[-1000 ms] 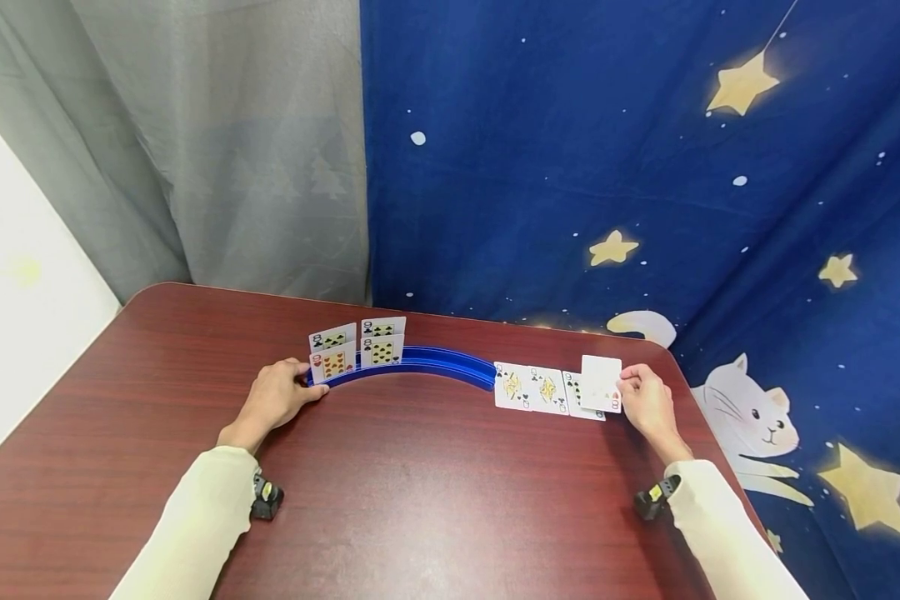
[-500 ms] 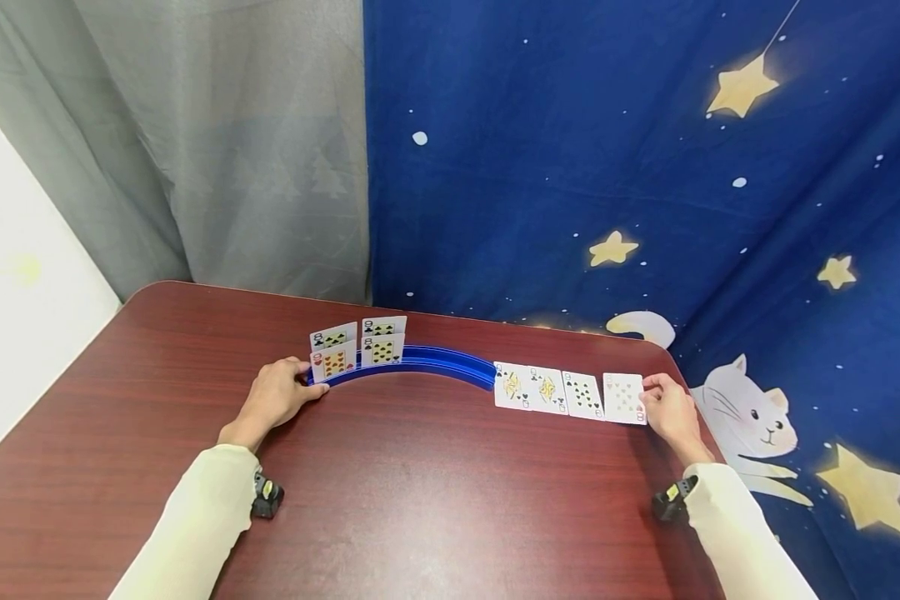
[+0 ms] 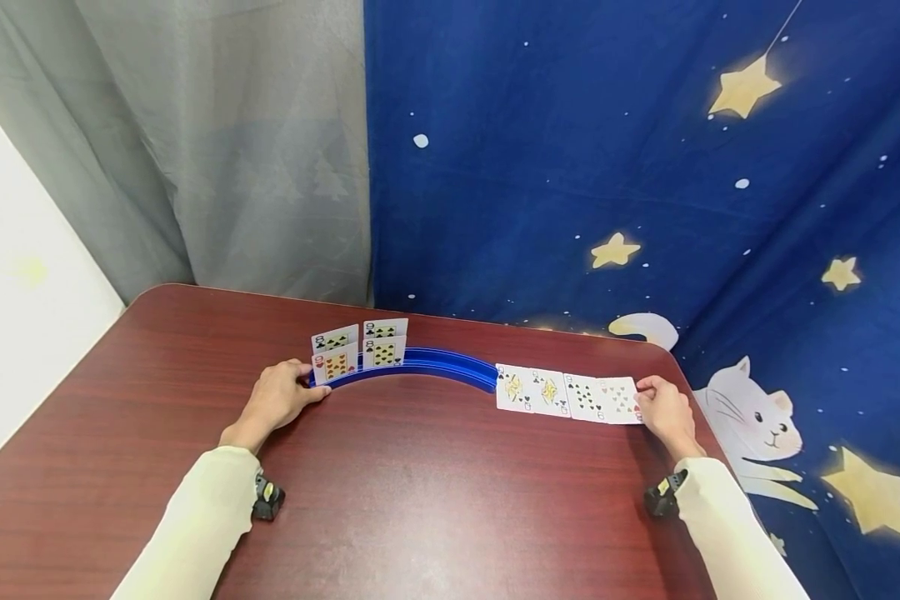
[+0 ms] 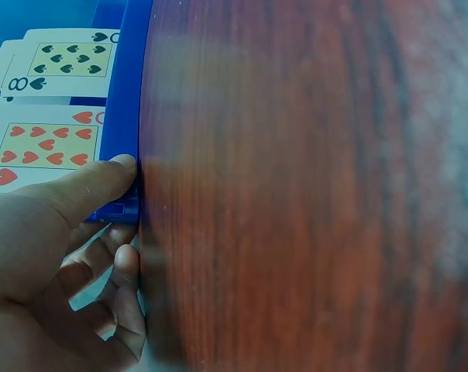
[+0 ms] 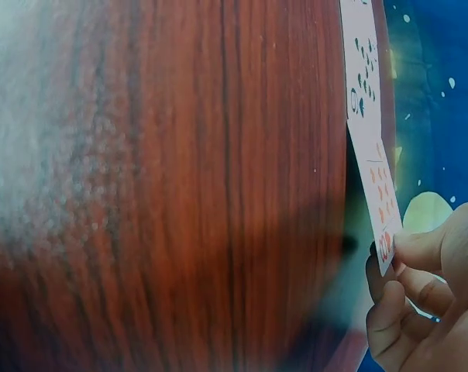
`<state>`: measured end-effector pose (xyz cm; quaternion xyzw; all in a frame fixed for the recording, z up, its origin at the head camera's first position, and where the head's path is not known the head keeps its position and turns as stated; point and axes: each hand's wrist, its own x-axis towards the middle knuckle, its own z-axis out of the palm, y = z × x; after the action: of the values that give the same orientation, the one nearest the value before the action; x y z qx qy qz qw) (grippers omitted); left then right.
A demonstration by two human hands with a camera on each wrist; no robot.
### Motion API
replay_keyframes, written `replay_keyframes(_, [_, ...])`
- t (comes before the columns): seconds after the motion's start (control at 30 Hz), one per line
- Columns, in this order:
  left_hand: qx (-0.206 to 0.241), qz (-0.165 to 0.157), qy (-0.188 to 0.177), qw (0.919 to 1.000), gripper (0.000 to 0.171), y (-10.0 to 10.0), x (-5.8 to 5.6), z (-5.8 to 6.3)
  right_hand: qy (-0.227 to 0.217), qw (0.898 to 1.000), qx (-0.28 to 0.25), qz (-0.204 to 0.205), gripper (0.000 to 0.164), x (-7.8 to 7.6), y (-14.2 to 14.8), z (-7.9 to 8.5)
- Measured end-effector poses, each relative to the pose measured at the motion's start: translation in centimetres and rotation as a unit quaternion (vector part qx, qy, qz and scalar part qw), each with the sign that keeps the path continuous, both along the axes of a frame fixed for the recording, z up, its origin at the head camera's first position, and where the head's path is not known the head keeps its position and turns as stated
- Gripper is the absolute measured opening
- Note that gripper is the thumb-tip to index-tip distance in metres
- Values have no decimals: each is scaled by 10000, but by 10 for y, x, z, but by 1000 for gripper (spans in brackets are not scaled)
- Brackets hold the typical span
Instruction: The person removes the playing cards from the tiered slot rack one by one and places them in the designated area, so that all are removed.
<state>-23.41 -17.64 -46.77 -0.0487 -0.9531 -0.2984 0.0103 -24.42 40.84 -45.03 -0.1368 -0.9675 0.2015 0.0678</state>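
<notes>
My left hand (image 3: pixel 276 398) holds the left end of a curved blue card holder (image 3: pixel 446 363), thumb on its front edge in the left wrist view. Two rows of cards stand in the holder; in front are a hearts card (image 3: pixel 335 365) and an eight of spades (image 4: pixel 71 60). At the right, my right hand (image 3: pixel 665 410) pinches the right edge of a red-pip playing card (image 3: pixel 618 398) between thumb and fingers. That card slants up toward the hand in the right wrist view, its far end at the black-pip card (image 3: pixel 585 397) beside it.
Two face cards, a left one (image 3: pixel 512 388) and a right one (image 3: pixel 548 392), lie face up between the holder's right end and the black-pip card. The brown table (image 3: pixel 435 492) has a rounded far right corner. A blue star-patterned curtain (image 3: pixel 510 150) hangs behind.
My right hand first carried the red-pip card right, off the black-pip card, then back left slightly, so it now meets that card's right side. My left hand stays at the holder.
</notes>
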Motion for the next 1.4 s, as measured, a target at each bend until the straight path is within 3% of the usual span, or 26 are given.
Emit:
replay_keyframes(0.4, [-31,9,31,10000,47,0,0,0,-11,10000,25,-88,22,0,1,-2])
replay_keyframes(0.83, [-52,22,-12,10000,47,0,0,0,299,9995,29,-69,19,-2,-11,3])
replay_keyframes(1.1, [-29,13,-38,10000,47,1,0,2,927,9937,-159,607,15,-11,-55,17])
replay_keyframes(1.27, [-16,12,-54,10000,46,1,0,2,1061,9869,-344,1164,12,-14,-84,22])
replay_keyframes(1.4, [7,13,-76,10000,45,1,-1,1,1065,9837,-557,1338,11,-15,-103,23])
